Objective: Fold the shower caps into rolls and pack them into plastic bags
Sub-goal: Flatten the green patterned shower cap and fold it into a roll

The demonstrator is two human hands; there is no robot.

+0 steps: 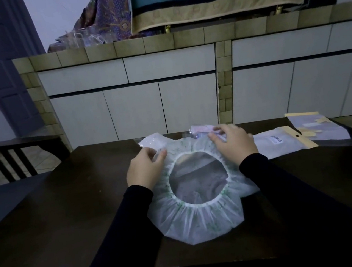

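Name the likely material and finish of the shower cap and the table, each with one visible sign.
Shower cap: probably thin plastic film, translucent and slightly glossy; the dark table shows through it and it gathers in fine pleats at the elastic rim. Table: apparently dark-stained wood, smooth with a low sheen; faint reflections lie on its top.

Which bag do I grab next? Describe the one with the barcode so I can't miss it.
On the dark table, look just right of the right hand, beside the shower cap. The flat bag there has a small barcode sticker and a tan header strip; the farther bag lacks the sticker.
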